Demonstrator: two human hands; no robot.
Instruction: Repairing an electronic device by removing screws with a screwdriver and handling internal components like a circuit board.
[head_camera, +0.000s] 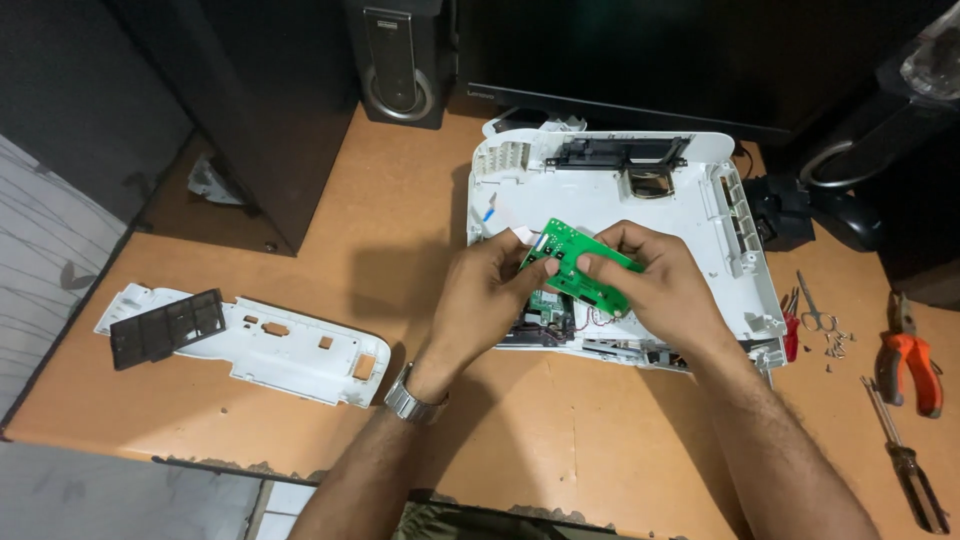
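Both my hands hold a small green circuit board (570, 262) above an opened white plastic device casing (590, 190) on the wooden desk (520, 430). My left hand (487, 296), with a metal watch on its wrist, grips the board's left end. My right hand (655, 280) pinches the board's right side between thumb and fingers. Under the board, inside the casing, lie more electronics and thin wires (545, 318), partly hidden by my hands.
A detached white cover panel with a black grille (250, 340) lies at the left. Orange-handled pliers (912, 360), a screwdriver (908, 465), small scissors (815, 312) and loose screws lie at the right. A monitor (650, 60) and speakers (398, 62) stand behind.
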